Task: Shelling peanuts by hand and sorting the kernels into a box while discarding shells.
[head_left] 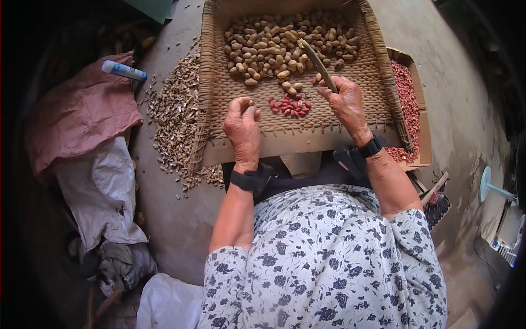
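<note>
A woven tray lies before me, with a pile of unshelled peanuts toward its far side and a small heap of red kernels nearer me. My left hand is closed at the tray's near left, its fingertips around a small light object, apparently a peanut, mostly hidden. My right hand grips a split wooden stick, which angles up over the peanuts.
Broken shells cover the floor left of the tray. A cardboard box of red kernels sits right. Pink and white sacks, topped by a blue-and-white tube, lie far left. A pale fan is at right.
</note>
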`<control>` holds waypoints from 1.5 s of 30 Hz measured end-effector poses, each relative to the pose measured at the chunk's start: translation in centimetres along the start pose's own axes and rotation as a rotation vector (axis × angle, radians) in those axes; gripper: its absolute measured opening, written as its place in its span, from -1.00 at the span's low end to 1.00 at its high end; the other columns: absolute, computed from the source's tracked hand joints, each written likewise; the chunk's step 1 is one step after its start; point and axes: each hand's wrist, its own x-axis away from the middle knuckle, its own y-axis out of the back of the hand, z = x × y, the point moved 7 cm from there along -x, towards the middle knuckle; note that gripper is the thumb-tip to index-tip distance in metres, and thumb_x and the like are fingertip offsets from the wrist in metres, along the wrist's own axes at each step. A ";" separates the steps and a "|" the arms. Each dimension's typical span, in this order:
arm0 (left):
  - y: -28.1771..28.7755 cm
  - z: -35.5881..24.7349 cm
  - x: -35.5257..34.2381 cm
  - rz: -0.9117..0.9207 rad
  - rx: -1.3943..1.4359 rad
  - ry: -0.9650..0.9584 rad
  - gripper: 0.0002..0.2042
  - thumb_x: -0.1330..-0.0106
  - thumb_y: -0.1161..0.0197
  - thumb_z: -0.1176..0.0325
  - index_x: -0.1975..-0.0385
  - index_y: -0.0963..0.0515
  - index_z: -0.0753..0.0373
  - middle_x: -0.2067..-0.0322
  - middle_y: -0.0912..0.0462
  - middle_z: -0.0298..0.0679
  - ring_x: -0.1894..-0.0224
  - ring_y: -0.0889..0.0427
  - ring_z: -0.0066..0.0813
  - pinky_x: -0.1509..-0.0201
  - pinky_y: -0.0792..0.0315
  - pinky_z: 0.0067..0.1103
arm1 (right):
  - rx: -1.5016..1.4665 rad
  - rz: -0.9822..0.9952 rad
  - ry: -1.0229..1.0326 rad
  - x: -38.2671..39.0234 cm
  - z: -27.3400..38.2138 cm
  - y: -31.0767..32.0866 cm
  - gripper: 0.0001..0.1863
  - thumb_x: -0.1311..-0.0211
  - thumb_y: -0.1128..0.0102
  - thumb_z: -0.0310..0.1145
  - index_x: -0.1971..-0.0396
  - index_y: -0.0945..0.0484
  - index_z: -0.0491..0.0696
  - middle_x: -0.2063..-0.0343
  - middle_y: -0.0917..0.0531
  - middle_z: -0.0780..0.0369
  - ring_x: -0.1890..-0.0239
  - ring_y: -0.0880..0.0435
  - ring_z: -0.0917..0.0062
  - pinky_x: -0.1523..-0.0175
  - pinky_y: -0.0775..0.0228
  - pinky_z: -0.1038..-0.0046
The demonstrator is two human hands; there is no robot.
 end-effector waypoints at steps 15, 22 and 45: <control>-3.8 1.2 2.9 0.299 0.666 0.393 -0.83 -0.32 -0.07 0.49 0.14 -0.39 0.38 0.33 -0.59 -0.18 0.41 -0.62 -0.48 0.29 -0.60 -0.55 | -0.651 0.416 -0.452 2.7 2.9 -7.4 -0.83 -0.13 -0.25 -0.32 0.43 -0.58 -0.13 0.63 -0.51 0.41 0.58 -0.41 0.81 0.55 -0.18 0.71; -4.4 0.7 3.4 0.342 0.646 0.362 -0.86 -0.31 -0.11 0.50 0.18 -0.42 0.36 0.34 -0.59 -0.19 0.42 -0.64 -0.52 0.30 -0.61 -0.60 | -0.743 0.422 -0.561 3.4 2.2 -7.4 -0.86 -0.10 -0.28 -0.38 0.44 -0.55 -0.13 0.61 -0.52 0.37 0.66 -0.41 0.80 0.63 -0.14 0.76; -3.4 0.7 2.2 0.163 0.221 0.173 -0.83 -0.27 -0.13 0.52 0.17 -0.50 0.39 0.37 -0.61 -0.24 0.43 -0.62 -0.49 0.34 -0.56 -0.59 | -0.359 0.243 -0.295 3.2 0.1 -6.8 -0.85 -0.23 -0.08 -0.38 0.46 -0.52 -0.14 0.67 -0.44 0.42 0.67 -0.34 0.81 0.58 -0.16 0.69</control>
